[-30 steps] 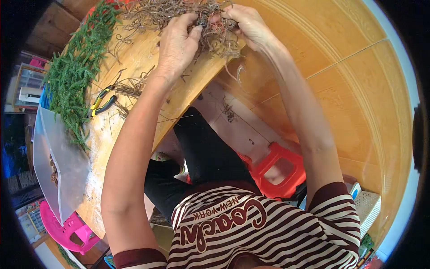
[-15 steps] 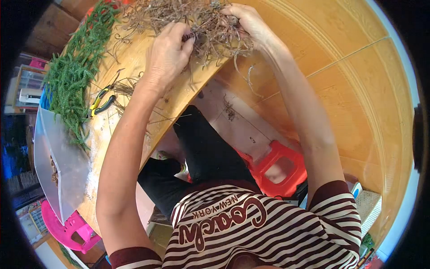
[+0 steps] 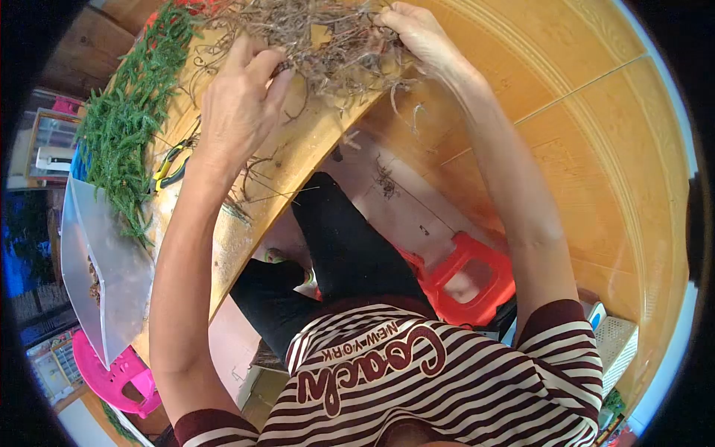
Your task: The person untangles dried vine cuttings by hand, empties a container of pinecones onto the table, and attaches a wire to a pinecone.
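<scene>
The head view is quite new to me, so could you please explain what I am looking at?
There is no machine here, just a person's bare left hand and right hand. The camera is worn on the head, looking forward and down, so the person's striped shirt appears at the bottom. On the wooden table lie a tangle of dry brown twigs, green sprigs and, beside those, yellow-and-black pliers. The left hand has a dark curled bit between thumb and fingers. The right hand is at the tangle's right edge; its exact grip is hard to see.

Bright lt, fisheye distort., dk corners
</scene>
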`<control>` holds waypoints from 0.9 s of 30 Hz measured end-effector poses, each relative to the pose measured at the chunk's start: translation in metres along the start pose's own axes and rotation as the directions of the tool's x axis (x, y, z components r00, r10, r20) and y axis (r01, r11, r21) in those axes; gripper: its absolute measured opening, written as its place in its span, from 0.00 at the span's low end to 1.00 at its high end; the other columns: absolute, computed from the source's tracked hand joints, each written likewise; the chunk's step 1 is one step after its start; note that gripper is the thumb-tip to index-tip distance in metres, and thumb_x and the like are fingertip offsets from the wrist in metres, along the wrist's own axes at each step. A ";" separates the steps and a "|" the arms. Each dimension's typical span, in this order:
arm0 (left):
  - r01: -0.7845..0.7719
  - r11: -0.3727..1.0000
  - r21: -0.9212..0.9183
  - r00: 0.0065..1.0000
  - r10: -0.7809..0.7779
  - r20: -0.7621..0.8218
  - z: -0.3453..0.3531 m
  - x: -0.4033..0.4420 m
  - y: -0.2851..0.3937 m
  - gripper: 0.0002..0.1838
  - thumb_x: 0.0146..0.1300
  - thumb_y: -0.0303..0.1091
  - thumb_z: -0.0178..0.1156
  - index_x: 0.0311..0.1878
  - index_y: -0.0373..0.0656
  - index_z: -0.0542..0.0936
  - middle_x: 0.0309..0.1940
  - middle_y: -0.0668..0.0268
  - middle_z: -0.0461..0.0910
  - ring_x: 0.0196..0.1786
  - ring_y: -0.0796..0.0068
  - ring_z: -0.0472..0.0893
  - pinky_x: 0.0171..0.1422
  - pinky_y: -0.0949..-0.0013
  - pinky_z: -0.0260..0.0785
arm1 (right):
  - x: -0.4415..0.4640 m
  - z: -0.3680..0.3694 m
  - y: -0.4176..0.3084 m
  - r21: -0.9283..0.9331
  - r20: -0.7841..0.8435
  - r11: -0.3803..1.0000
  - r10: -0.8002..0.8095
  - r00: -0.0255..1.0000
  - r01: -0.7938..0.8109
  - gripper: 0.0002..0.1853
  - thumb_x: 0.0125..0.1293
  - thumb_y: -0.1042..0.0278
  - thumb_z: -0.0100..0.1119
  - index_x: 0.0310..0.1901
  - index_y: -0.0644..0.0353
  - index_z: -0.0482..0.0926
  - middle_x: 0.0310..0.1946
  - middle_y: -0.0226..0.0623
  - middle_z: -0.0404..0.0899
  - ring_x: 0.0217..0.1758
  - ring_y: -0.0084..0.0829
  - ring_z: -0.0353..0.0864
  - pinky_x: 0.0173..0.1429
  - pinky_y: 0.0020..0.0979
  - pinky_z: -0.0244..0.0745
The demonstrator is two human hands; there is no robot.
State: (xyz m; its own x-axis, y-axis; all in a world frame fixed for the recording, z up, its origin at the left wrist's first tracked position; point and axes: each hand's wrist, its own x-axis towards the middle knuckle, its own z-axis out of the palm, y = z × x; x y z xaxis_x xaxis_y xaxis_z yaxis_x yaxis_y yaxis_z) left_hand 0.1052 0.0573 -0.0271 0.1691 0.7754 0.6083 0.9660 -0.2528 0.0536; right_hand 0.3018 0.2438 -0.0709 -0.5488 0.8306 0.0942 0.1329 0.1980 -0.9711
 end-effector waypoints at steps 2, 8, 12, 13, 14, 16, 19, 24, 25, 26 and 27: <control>0.283 0.949 -0.136 0.953 -0.263 0.151 -0.002 -0.009 0.001 0.13 0.63 0.39 0.59 0.42 0.38 0.80 0.29 0.64 0.78 0.30 0.66 0.78 0.36 0.67 0.71 | -0.008 0.006 -0.020 -0.089 0.047 0.986 0.143 0.989 -0.138 0.12 0.66 0.64 0.53 0.42 0.67 0.73 0.33 0.35 0.74 0.36 0.26 0.73 0.38 0.30 0.69; 0.775 0.412 -0.480 0.629 -0.575 0.523 -0.011 -0.013 0.002 0.14 0.64 0.38 0.57 0.40 0.35 0.79 0.23 0.69 0.76 0.26 0.82 0.73 0.31 0.76 0.66 | -0.056 0.023 -0.069 -0.156 0.034 0.986 0.070 0.997 -0.064 0.11 0.68 0.65 0.50 0.41 0.65 0.74 0.30 0.37 0.75 0.34 0.30 0.77 0.33 0.35 0.70; 0.793 0.415 -0.446 0.609 -0.507 0.611 -0.013 -0.015 -0.004 0.14 0.65 0.38 0.57 0.39 0.33 0.78 0.25 0.68 0.77 0.24 0.85 0.71 0.30 0.78 0.65 | -0.074 0.030 -0.063 -0.363 0.006 0.787 -0.534 0.845 0.500 0.11 0.63 0.68 0.54 0.45 0.62 0.76 0.37 0.43 0.78 0.41 0.38 0.80 0.40 0.37 0.74; 0.777 0.437 -0.453 0.628 -0.495 0.601 -0.013 -0.015 -0.003 0.14 0.65 0.38 0.57 0.40 0.34 0.78 0.25 0.68 0.77 0.24 0.84 0.71 0.30 0.78 0.65 | -0.077 0.033 -0.062 -0.467 0.071 0.561 -0.747 0.662 0.683 0.14 0.60 0.68 0.57 0.48 0.60 0.76 0.40 0.45 0.79 0.44 0.41 0.80 0.44 0.37 0.76; 0.758 0.461 -0.462 0.651 -0.478 0.590 -0.014 -0.015 -0.001 0.13 0.65 0.38 0.57 0.40 0.35 0.78 0.25 0.69 0.77 0.25 0.84 0.71 0.30 0.78 0.65 | -0.077 0.041 -0.065 -0.454 0.228 0.440 -0.783 0.578 0.775 0.13 0.60 0.72 0.55 0.48 0.58 0.77 0.37 0.45 0.79 0.43 0.40 0.81 0.42 0.35 0.77; 0.734 0.488 -0.473 0.676 -0.456 0.578 -0.012 -0.013 0.003 0.13 0.65 0.39 0.57 0.40 0.36 0.78 0.25 0.69 0.77 0.25 0.84 0.71 0.30 0.77 0.65 | -0.071 0.062 -0.070 -0.422 0.378 0.314 -0.792 0.480 0.851 0.13 0.61 0.75 0.53 0.47 0.57 0.77 0.33 0.45 0.79 0.41 0.40 0.82 0.40 0.34 0.79; 0.595 0.528 -0.606 0.803 -0.408 0.434 -0.013 -0.022 0.003 0.14 0.62 0.39 0.57 0.37 0.34 0.76 0.22 0.68 0.74 0.24 0.80 0.71 0.31 0.74 0.66 | -0.051 0.079 -0.066 -0.526 0.472 0.221 -0.728 0.497 0.822 0.09 0.59 0.71 0.54 0.41 0.56 0.77 0.30 0.45 0.79 0.40 0.39 0.83 0.35 0.36 0.79; 0.541 0.727 -0.422 0.832 -0.391 0.393 -0.016 -0.025 -0.008 0.16 0.62 0.39 0.57 0.42 0.32 0.76 0.23 0.57 0.78 0.27 0.69 0.78 0.34 0.65 0.70 | -0.028 0.084 -0.075 -0.532 0.683 0.199 -0.473 0.556 0.823 0.08 0.62 0.73 0.47 0.37 0.68 0.74 0.31 0.49 0.77 0.36 0.42 0.79 0.33 0.40 0.73; 0.495 0.815 -0.303 0.853 -0.387 0.351 -0.015 -0.021 -0.005 0.16 0.62 0.39 0.56 0.42 0.33 0.77 0.25 0.54 0.79 0.30 0.63 0.79 0.36 0.62 0.71 | -0.027 0.085 -0.077 -0.521 0.700 0.209 -0.449 0.555 0.827 0.08 0.61 0.74 0.47 0.36 0.69 0.74 0.31 0.51 0.78 0.36 0.44 0.79 0.33 0.41 0.73; 0.441 0.881 -0.173 0.873 -0.375 0.311 -0.015 -0.016 -0.002 0.16 0.62 0.39 0.56 0.43 0.33 0.77 0.27 0.50 0.79 0.32 0.57 0.81 0.38 0.58 0.71 | -0.026 0.086 -0.079 -0.511 0.717 0.219 -0.425 0.553 0.831 0.08 0.59 0.75 0.47 0.35 0.69 0.74 0.31 0.53 0.78 0.37 0.46 0.79 0.33 0.42 0.73; 0.380 0.924 -0.036 0.893 -0.356 0.275 -0.016 -0.013 0.000 0.16 0.62 0.39 0.56 0.44 0.33 0.77 0.29 0.47 0.80 0.34 0.51 0.82 0.39 0.54 0.72 | -0.026 0.087 -0.078 -0.509 0.719 0.220 -0.423 0.551 0.832 0.08 0.59 0.75 0.47 0.35 0.69 0.74 0.31 0.53 0.78 0.37 0.46 0.79 0.33 0.42 0.73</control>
State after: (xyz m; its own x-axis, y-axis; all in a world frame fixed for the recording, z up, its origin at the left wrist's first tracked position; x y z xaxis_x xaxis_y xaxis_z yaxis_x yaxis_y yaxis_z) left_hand 0.1001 0.0379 -0.0227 -0.1391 0.9417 0.3064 0.9501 0.0397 0.3093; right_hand 0.2337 0.1613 -0.0166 -0.9524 0.0000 0.3050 -0.0077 0.9997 -0.0241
